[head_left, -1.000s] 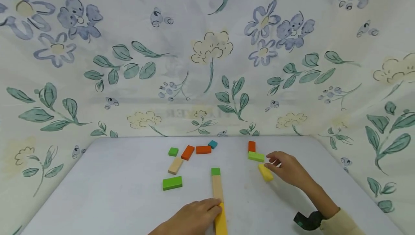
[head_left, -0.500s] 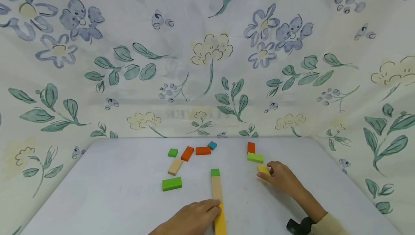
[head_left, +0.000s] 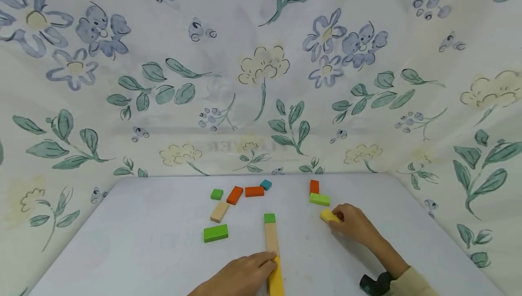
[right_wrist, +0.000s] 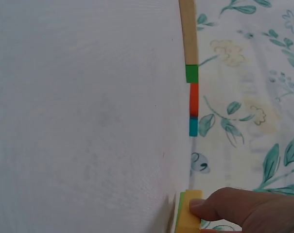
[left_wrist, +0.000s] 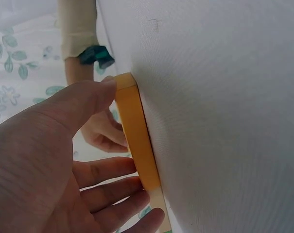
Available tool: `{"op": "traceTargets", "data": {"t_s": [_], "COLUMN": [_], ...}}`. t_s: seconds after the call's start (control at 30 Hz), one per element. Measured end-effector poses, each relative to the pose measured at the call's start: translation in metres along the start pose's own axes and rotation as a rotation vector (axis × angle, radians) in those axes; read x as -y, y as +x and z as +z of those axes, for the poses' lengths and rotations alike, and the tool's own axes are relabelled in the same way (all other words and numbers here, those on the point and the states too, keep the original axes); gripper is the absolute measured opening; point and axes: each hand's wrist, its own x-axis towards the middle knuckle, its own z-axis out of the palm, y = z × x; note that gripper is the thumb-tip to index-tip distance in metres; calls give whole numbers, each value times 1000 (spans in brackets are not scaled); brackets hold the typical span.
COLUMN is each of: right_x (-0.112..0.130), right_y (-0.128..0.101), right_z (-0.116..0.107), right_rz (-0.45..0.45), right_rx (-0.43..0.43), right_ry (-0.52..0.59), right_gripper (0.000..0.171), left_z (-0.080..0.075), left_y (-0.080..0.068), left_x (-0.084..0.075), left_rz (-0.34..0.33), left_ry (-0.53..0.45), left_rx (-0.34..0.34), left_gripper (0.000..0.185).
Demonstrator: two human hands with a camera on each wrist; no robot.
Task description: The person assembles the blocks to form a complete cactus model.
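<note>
Probably makeshift recording booth: floral sheet (head_left: 261, 69) draped behind white table (head_left: 122, 241).

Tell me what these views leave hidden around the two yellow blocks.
- Long yellow block: near end cut off by the head view's bottom edge; left hand covers its left side.
- Small yellow block: right hand hides its right end in the head view.
- Right wrist view: frame edge crops that block.

Row of blocks (head_left: 272, 246) mid-table, scattered blocks (head_left: 234, 195) behind-left, pair (head_left: 316, 195) behind-right.
</note>
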Motion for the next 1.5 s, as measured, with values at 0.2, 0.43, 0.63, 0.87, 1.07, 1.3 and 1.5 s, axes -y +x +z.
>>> {"op": "traceTargets", "data": {"t_s": [0.2,0.43,0.63,0.87,1.07,1.3,1.5], "right_x": [7,15,18,23,28,36,44], "right_y": [-2,-6,-6,-8,-11,-14,-17], "right_z": [-2,-3,-4,-3,-3,-6,-1], "right_rz": [-48,-125,-151,-176,-264,-370,-444], "right_rx": [-3,10,5,35,42,39,59], "right_ry": [5,49,44,49,27,2,-2], "right_gripper": [26,22,20,22,23,26,26], "left_z": [0,-3,-3,-2,-1,-1,-1], "left_y": [0,1,2,-1,-3,-1,0], "left_x": [2,1,1,0,0,0,0], "left_rz": [0,-33,-44,-51,-29,-11,-20], "left_ry": [-5,-30,-44,-53,-30,-7,-24], "left_rx": [5,38,44,54,33,12,18], "left_gripper": [74,77,78,76,73,77,76]}}
